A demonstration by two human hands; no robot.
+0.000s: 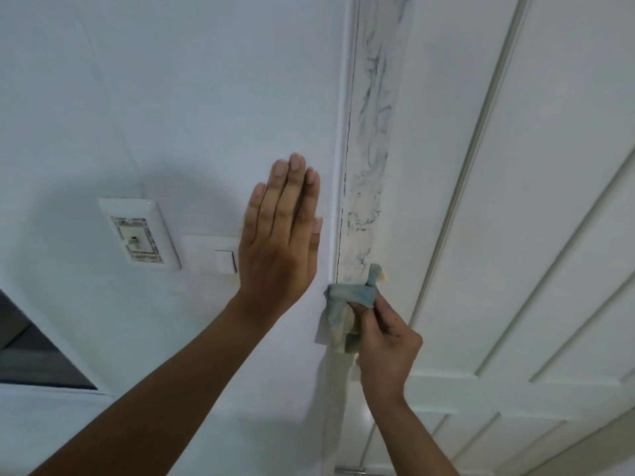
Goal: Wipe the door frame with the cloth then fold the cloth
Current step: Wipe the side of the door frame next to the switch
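White wall (pixel 154 97) fills the left of my head view, and a white panelled door (pixel 515 235) fills the right. Between them runs the door frame (pixel 369 149), a pale upright strip smeared with blue-grey streaks along its face, with a thin dark crack down its left edge. My left hand (pixel 278 242) lies flat against the wall just left of the frame, fingers straight and together, gripping nothing. My right hand (pixel 385 345) is lower, at the frame, its fingers curled round a bunched blue-green cloth (pixel 347 310). The cloth presses on the frame's face just below the streaks, and one small tuft sticks up above the fingers. On the wall left of the flat hand sits a white socket plate (pixel 139 235), and between that plate and the hand a white light switch (pixel 213 257), partly hidden by the hand. A dark opening (pixel 31 348) cuts into the wall at the left edge.
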